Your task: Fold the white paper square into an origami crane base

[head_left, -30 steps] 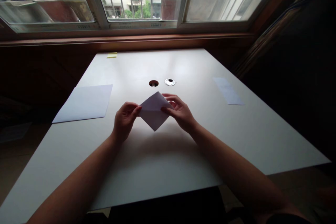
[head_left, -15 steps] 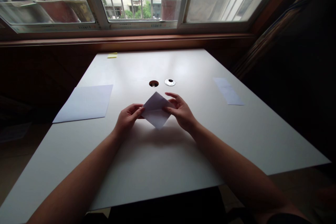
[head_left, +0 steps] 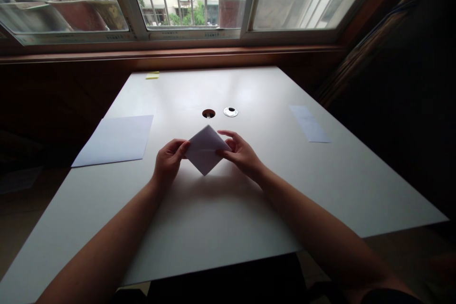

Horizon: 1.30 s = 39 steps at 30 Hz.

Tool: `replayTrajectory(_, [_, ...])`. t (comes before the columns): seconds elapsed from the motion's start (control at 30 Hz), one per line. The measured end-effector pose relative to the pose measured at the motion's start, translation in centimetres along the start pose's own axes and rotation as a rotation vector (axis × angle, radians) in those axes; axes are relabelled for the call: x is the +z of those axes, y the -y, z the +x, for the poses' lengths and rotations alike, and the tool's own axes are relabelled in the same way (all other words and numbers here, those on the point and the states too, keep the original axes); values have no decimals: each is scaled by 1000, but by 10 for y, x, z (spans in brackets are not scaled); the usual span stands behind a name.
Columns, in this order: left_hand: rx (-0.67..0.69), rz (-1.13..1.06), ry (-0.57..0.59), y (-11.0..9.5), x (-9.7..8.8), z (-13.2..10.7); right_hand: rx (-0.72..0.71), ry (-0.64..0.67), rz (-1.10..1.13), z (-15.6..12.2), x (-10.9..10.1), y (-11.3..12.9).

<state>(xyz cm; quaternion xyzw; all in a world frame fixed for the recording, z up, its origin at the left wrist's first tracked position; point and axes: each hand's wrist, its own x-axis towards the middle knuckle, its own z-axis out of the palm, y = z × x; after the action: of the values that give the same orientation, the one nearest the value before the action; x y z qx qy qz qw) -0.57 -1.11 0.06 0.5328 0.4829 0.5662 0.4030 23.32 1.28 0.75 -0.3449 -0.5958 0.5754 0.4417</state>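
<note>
A small folded paper square (head_left: 204, 154), turned so its corners point up, down and sideways, is held above the white table. My left hand (head_left: 170, 157) pinches its left corner, thumb on the near face and fingers behind. At the right corner, my right hand (head_left: 242, 152) grips the paper between thumb and curled fingers, its index finger stretched out past the upper right edge. Faint crease lines cross the paper. The backs of its layers are hidden from me.
The white table (head_left: 213, 228) carries a stack of white paper (head_left: 116, 140) at left and a paper strip (head_left: 309, 123) at right. Beyond my hands are a round cable hole (head_left: 208, 113) and its metal cover (head_left: 231, 112). A yellow sticky note (head_left: 152, 75) lies near the far edge.
Both hands have shifted slightly left with the folded paper between them. The paper's lower corner is sharper now, and the right index finger sits a bit lower.
</note>
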Motion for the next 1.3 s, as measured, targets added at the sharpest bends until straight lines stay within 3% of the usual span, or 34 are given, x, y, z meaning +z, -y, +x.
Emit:
replayTrajectory(0.1, [-32,-74,29,2,1,1,-34,-37,-7,0,-1,-1])
replayTrajectory(0.37, [-189,-157,261,6,2,2,-58,-137,56,4,-5,-2])
replayTrajectory(0.63, [-124,-115,164,5,3,1,47,61,142,1,0,0])
replayTrajectory(0.77, [-119,-1,238,3,2,0,97,50,166,1,2,4])
replayTrajectory(0.97, [-68,183,405,0,2,-4,41,-61,98,1,-2,6])
replayTrajectory(1.07, [-76,177,392,-1,2,-5,15,-71,28,1,-2,4])
replayTrajectory(1.3, [-124,113,229,-4,5,-6,15,33,-54,-1,2,-2])
